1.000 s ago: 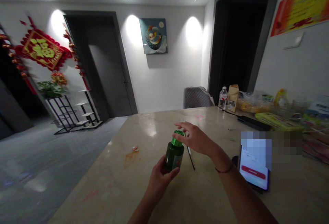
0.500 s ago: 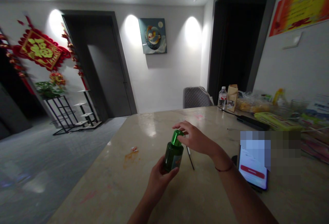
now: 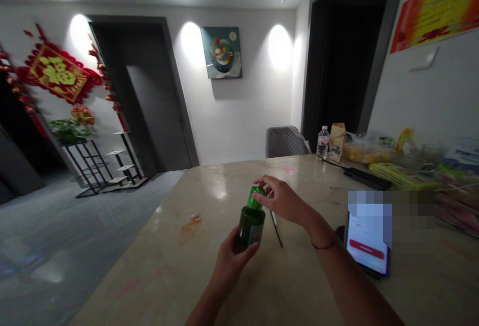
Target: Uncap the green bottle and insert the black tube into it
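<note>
A dark green glass bottle (image 3: pixel 250 228) with a pale label stands nearly upright above the table, tilted a little. My left hand (image 3: pixel 234 255) is wrapped round its lower body, thumb across the front. On its neck sits a shiny green cap (image 3: pixel 256 197). My right hand (image 3: pixel 279 195) reaches in from the right, with thumb and fingers closed around the cap. Behind the bottle, a thin dark stick with a white part (image 3: pixel 276 228) lies on the table, partly hidden by the bottle and my right hand.
On the stone-topped table (image 3: pixel 149 266) lie a lit phone (image 3: pixel 366 251) at right and a crumpled scrap (image 3: pixel 195 217) by an orange stain at left. Along the right side stand a water bottle (image 3: pixel 323 142), a paper bag (image 3: pixel 338 142) and a yellow-green pack (image 3: pixel 396 176). A grey chair (image 3: pixel 286 142) stands beyond.
The bottle and cap have shifted slightly left, and the bottle's tilt has changed a little. My right hand's fingers have moved slightly on the cap. The left hand keeps its grip.
</note>
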The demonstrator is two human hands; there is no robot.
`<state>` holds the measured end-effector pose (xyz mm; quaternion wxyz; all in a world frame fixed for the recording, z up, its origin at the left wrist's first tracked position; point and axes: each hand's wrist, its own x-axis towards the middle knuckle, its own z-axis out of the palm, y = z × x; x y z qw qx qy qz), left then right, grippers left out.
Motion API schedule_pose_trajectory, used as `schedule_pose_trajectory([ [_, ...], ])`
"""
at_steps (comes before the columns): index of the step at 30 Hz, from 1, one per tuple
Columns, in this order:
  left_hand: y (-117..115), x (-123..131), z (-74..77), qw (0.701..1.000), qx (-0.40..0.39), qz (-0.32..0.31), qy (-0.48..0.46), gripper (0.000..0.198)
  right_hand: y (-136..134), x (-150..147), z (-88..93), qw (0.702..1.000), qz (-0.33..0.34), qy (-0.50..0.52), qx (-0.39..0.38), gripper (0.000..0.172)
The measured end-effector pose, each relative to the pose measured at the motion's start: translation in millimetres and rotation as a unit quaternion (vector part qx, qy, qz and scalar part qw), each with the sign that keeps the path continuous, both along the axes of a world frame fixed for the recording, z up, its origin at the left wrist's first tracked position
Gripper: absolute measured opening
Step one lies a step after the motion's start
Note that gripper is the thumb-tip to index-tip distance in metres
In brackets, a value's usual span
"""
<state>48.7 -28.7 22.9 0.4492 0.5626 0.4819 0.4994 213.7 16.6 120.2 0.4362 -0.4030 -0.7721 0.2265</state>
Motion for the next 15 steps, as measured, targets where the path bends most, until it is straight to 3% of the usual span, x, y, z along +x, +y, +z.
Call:
schedule_pose_trajectory([
  [5, 1.2, -1.3, -1.8, 1.0, -0.004, 0.008, -0.008, 0.057, 4.1, 5.6, 1.1, 0.998, 0.013, 0.057, -0.015, 0.026],
  [10, 1.5, -2.1, -3.8, 1.0, -0.001, -0.001, -0.006, 0.057, 21.3, 27.0, -13.2, 0.987, 0.061, 0.116, -0.091, 0.033],
  [13, 1.4, -2.5, -3.6, 1.0, -0.004, -0.001, -0.001, 0.056, 34.8, 48.5, -28.0, 0.99, 0.027, 0.091, -0.101, 0.045],
  [15, 1.1, -2.5, -2.6, 1.0, -0.004, -0.001, -0.004, 0.057, 42.7, 64.4, -38.0, 0.996, -0.019, 0.038, -0.077, 0.041],
])
